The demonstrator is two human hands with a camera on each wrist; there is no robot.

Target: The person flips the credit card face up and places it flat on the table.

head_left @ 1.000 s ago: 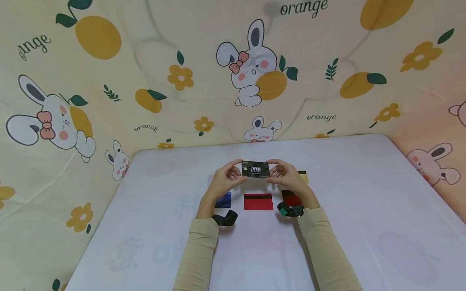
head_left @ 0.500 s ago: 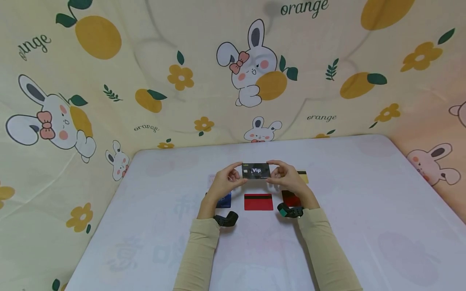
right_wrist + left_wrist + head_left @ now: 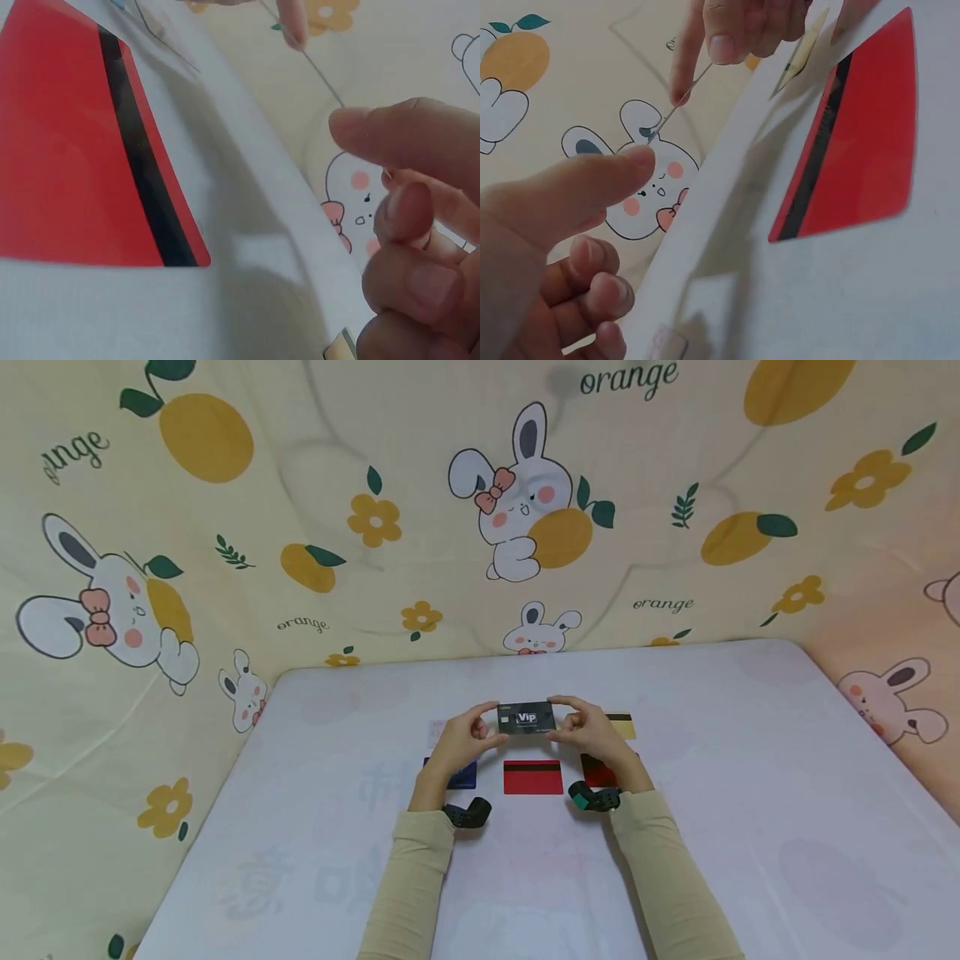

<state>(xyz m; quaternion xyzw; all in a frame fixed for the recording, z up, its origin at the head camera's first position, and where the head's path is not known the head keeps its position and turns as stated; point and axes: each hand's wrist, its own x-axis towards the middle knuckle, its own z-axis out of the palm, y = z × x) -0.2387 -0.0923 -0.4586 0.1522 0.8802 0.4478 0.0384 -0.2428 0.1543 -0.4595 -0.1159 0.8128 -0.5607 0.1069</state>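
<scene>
At the left, a pale card (image 3: 435, 732) is being partly hidden by the left hand (image 3: 463, 739), and a blue card (image 3: 463, 775) by the forearm; both are being borne by the table (image 3: 300, 777). The left corners of a black card (image 3: 525, 718) are being pinched between that hand's thumb and index finger, the grip being narrow; the black card is being held above the table, its "Vip" face being shown, between the two hands and beyond a red card (image 3: 533, 777), which is being left untouched; a shadow is being cast below it. The right corners are being pinched likewise by the right hand (image 3: 591, 733), its other fingers being curled in; a second red card (image 3: 595, 772) is being partly covered by the right forearm, while a yellow card (image 3: 622, 729) is being left exposed farther back at the right. The step in hand is seemingly being confined to steadying or showing the black card; a lowering into the gap between the pale and yellow cards is likely being called for next, both grips being kept level and then being loosened together, lest the card be tipped.
</scene>
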